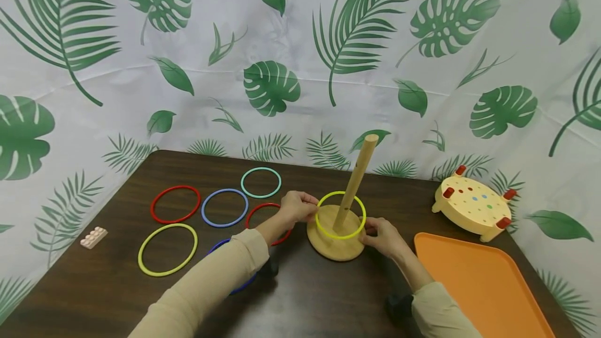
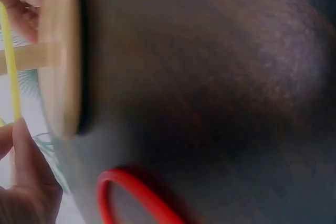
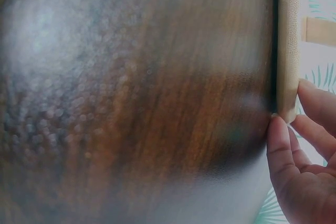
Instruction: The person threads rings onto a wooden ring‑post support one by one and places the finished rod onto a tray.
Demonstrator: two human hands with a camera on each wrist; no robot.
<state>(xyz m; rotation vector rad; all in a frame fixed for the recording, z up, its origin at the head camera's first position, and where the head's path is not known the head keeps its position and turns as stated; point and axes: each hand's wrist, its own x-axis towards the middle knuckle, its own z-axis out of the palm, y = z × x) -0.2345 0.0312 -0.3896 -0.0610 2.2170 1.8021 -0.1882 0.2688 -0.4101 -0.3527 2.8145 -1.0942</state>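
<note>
A wooden peg stand (image 1: 335,246) sits on the dark table, its post (image 1: 358,179) leaning slightly right. A yellow-green ring (image 1: 328,232) circles the post just above the round base. My left hand (image 1: 298,207) pinches the ring's left side; in the left wrist view the thumb (image 2: 26,150) presses the ring (image 2: 10,72) beside the base (image 2: 60,61). My right hand (image 1: 382,233) is at the base's right rim. The right wrist view shows its thumb (image 3: 278,145) and curled fingers (image 3: 315,103) holding the base's edge (image 3: 287,51).
Loose rings lie to the left: red (image 1: 175,204), blue (image 1: 225,207), teal (image 1: 261,182), yellow (image 1: 167,249), another red (image 1: 255,212) and a dark blue one (image 1: 220,245) partly under my left arm. A pink brick (image 1: 93,237), an orange tray (image 1: 479,280) and a peg board (image 1: 473,207) are nearby.
</note>
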